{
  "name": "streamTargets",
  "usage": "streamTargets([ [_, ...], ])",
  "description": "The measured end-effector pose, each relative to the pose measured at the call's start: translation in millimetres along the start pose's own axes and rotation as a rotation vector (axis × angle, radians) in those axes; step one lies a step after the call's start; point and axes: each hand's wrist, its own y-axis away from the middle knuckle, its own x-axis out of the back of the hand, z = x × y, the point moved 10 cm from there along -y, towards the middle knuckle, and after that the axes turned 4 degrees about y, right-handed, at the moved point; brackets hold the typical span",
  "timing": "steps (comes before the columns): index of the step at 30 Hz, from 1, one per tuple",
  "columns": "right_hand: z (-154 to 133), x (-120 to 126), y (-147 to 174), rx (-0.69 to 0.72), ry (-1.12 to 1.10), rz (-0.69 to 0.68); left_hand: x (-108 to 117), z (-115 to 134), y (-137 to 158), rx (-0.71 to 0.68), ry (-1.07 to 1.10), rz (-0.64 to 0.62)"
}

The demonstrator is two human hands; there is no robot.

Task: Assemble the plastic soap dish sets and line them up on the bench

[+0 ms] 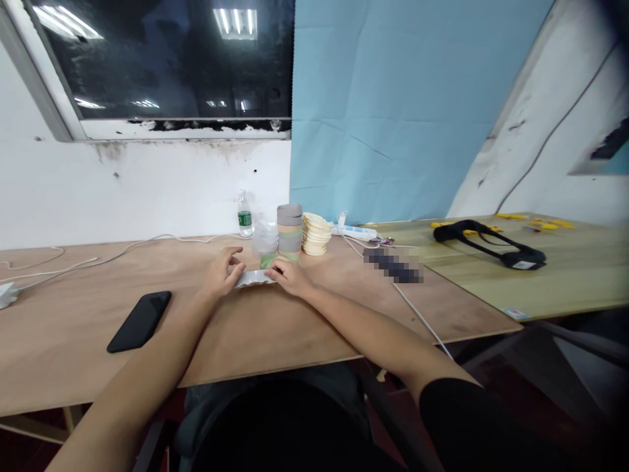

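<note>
On the wooden tbl, a white wavy strip is lying btwn our L hand & R hand. We're holding L fingers loosely curled, thumb spread by strip's L end, R thumb touching its R end; can't tell if pinching. Beyond, a grey-green stack is standing.

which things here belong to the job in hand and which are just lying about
Likely in the job:
white wavy-edged piece, between left hand and right hand
green piece behind it
grey-and-green stack
cream stack

Probably just lying about:
phone
green-labelled bottle
power strip
</note>
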Motion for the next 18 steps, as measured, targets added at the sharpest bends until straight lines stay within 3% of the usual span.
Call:
streamTargets([
  [7,9.3,-3.0,-0.8,-0.057,-0.061,0.015,-13.0,6.8,-1.4,0.009,0.024,-0.143],
  [18,32.7,-7.6,-1.5,-0.236,-0.215,0.051,-18.2,1.1,-1.1,0.062,0.066,-0.172],
])
